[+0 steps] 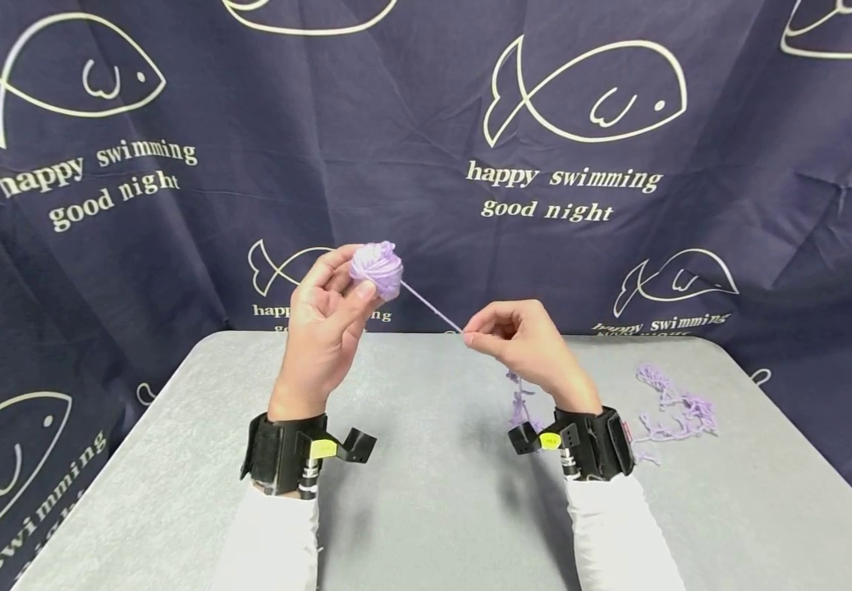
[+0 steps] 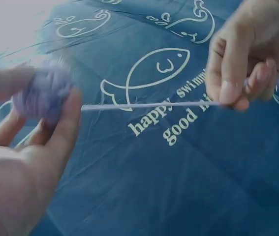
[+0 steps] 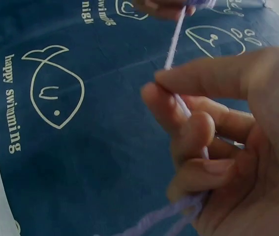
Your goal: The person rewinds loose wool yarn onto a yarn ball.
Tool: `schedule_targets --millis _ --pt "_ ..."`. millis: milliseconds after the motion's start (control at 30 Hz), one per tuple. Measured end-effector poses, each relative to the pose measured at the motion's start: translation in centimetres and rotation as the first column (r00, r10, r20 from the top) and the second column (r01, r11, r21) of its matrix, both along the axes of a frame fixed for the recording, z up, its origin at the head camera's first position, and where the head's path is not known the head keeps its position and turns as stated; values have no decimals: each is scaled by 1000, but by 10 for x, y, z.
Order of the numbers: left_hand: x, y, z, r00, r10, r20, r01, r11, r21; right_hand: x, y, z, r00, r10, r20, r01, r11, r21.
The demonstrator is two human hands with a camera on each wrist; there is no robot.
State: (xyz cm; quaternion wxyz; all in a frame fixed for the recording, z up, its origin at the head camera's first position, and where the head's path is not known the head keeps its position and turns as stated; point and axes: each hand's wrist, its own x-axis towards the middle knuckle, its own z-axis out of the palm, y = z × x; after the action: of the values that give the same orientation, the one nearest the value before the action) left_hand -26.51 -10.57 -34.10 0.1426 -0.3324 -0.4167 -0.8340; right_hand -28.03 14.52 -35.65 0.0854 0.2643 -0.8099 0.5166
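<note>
A small ball of lilac yarn (image 1: 377, 269) is held up above the table by my left hand (image 1: 325, 324), thumb on its near side and fingers behind. From the ball a taut strand (image 1: 432, 308) slants down to my right hand (image 1: 525, 345), which pinches it between thumb and forefinger. In the right wrist view the strand (image 3: 174, 42) runs on past the pinch through the curled lower fingers (image 3: 193, 132). More yarn hangs below that hand, partly hidden behind it in the head view. The left wrist view shows the yarn ball (image 2: 46, 93) blurred.
Loose, crinkled lilac yarn (image 1: 680, 414) lies in a tangle on the right of the grey table (image 1: 426, 492). Behind the table's far edge hangs a dark blue curtain (image 1: 411, 123) printed with white fish and lettering. Each wrist wears a black strap with a small camera.
</note>
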Motion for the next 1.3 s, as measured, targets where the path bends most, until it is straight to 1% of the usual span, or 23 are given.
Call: schedule_targets --millis 67,133,200,267,333,367,433,467,500,567,633,700,733,800,867,900,933,1033,1100,1133,1233,1267,1300 --pt "-2 2 0 995 100 -5 -100 995 -14 3 -2 1 999 50 0 -50 998 42" --pt "-5 4 -2 979 201 -31 -202 979 -42 6 -4 3 995 96 -1 -96 993 75" --pt "-7 7 -4 954 291 -65 -296 952 -76 10 -6 6 989 148 -7 -147 985 90" --pt "-10 8 -6 926 364 -98 -374 920 -114 13 -7 8 980 197 -13 -195 977 87" --pt "-12 10 -9 892 433 -129 -450 877 -167 16 -8 10 972 232 -24 -230 971 67" --pt "-13 10 -11 874 464 -143 -485 851 -200 17 -9 11 969 244 -31 -243 969 49" --pt "-13 11 -13 840 514 -173 -542 794 -274 18 -9 12 964 261 -43 -261 965 -6" --pt "-13 10 -14 827 530 -189 -562 764 -316 19 -9 12 963 263 -52 -265 963 -39" --pt "-13 10 -15 821 534 -201 -569 742 -353 19 -8 13 963 262 -61 -266 961 -74" --pt "-13 10 -16 824 522 -218 -562 708 -428 19 -7 13 965 252 -75 -261 953 -151" --pt "-12 11 -17 832 500 -239 -547 671 -500 19 -5 14 971 223 -86 -237 945 -228" --pt "-12 11 -18 848 465 -256 -521 641 -564 18 -4 14 977 194 -90 -212 923 -320" --pt "-12 11 -18 853 448 -268 -512 619 -596 18 -4 15 979 186 -87 -205 905 -373" --pt "-11 10 -19 860 412 -300 -501 576 -646 16 -4 15 980 179 -86 -198 853 -482" --pt "-12 10 -20 866 372 -335 -495 538 -682 15 -3 15 977 192 -94 -210 783 -586" --pt "-12 9 -21 863 355 -359 -502 516 -694 14 -2 16 975 199 -97 -215 745 -631" --pt "-12 9 -21 860 340 -381 -508 496 -704 14 -2 16 975 199 -100 -214 714 -667" --pt "-12 8 -22 862 293 -413 -506 458 -731 11 1 16 975 198 -105 -208 626 -752" --pt "-11 7 -23 875 264 -406 -483 425 -766 10 3 17 976 197 -97 -194 567 -801" --pt "-10 6 -23 885 246 -395 -464 411 -784 9 5 17 976 197 -93 -187 536 -823" --pt "-9 4 -23 914 187 -360 -405 372 -835 6 9 17 976 204 -76 -159 428 -889" --pt "-8 3 -23 926 167 -339 -378 365 -851 5 10 17 977 203 -68 -145 394 -908" --pt "-8 2 -22 935 146 -322 -354 364 -862 4 11 17 978 199 -59 -129 359 -924"
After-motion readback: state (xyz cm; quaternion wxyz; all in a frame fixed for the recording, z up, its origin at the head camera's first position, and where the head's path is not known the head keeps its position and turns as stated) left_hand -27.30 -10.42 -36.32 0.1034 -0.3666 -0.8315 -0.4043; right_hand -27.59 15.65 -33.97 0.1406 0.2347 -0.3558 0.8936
